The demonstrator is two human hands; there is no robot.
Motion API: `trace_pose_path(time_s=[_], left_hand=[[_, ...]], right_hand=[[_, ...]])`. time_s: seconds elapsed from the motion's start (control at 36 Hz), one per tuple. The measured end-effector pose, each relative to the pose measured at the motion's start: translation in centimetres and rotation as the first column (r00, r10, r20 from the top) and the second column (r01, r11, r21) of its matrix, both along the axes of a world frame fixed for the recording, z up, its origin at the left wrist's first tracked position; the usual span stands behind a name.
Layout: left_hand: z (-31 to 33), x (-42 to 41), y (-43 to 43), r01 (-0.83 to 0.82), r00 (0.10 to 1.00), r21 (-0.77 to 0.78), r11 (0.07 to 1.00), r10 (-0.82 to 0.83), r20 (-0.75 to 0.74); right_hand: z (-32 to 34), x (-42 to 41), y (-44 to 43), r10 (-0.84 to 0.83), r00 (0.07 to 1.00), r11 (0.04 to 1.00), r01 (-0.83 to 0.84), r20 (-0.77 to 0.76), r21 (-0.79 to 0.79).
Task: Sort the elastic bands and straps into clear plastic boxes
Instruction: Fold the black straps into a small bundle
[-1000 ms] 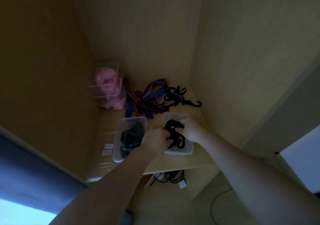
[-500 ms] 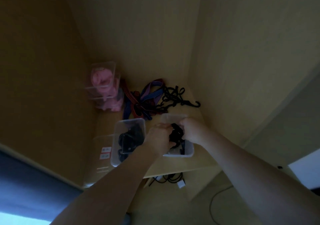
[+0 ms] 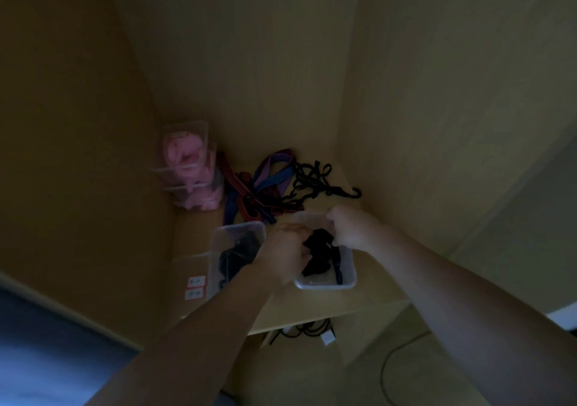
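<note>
At the far left of the shelf (image 3: 368, 299), against the side wall, stands a stack of clear boxes (image 3: 187, 162) holding pink bands. Nearer, at the left edge, a flat clear lid (image 3: 193, 265) lies with two white labels on it. Just right of it sits the left clear box (image 3: 214, 258), with a heap of black straps (image 3: 234, 258) inside.

The left hand (image 3: 282, 255) reaches in over the gap between the two boxes, its fingers curled and grasping a black strap bundle (image 3: 318, 252). That bundle hangs into the right clear box (image 3: 327, 283), which stands just beside the left one, near the shelf's front edge. The right hand (image 3: 352, 227) is over the far right part of this box, its fingers bent round the other side of the same bundle; the light is too dim to show each finger.

Further back, between the pink stack and the right wall, lies a tangle of red and blue straps (image 3: 259, 193). To its right, touching it, is a black elastic cord (image 3: 312, 177) ending in a hook (image 3: 356, 192) near the right wall. Below the shelf edge, dark cables (image 3: 306, 330) lie on the floor.
</note>
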State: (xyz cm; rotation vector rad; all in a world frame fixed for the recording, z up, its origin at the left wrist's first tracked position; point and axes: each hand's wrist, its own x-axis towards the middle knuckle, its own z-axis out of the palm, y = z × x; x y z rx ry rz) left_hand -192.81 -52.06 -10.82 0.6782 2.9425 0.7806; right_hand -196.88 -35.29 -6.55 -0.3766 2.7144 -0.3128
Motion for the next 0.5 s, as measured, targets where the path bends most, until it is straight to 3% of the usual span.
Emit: trace_pose_path(time_s=[0.28, 0.39, 0.5], left_hand=[[1.4, -0.6, -3.5, -0.062, 0.996, -0.065, 0.996, 0.066, 0.065], [2.0, -0.4, -4.5, -0.135, 0.990, -0.032, 0.990, 0.133, -0.051], [1.5, -1.3, -4.8, -0.112, 0.992, 0.048, 0.992, 0.115, -0.055]], right_hand=[[1.3, -0.1, -1.6, -0.052, 0.993, 0.994, 0.042, -0.108, -0.096], [1.9, -0.6, -1.6, -0.115, 0.983, 0.987, 0.097, -0.140, -0.128], [1.7, -3.0, -0.8, -0.216, 0.967, 0.968, 0.194, -0.132, -0.160]])
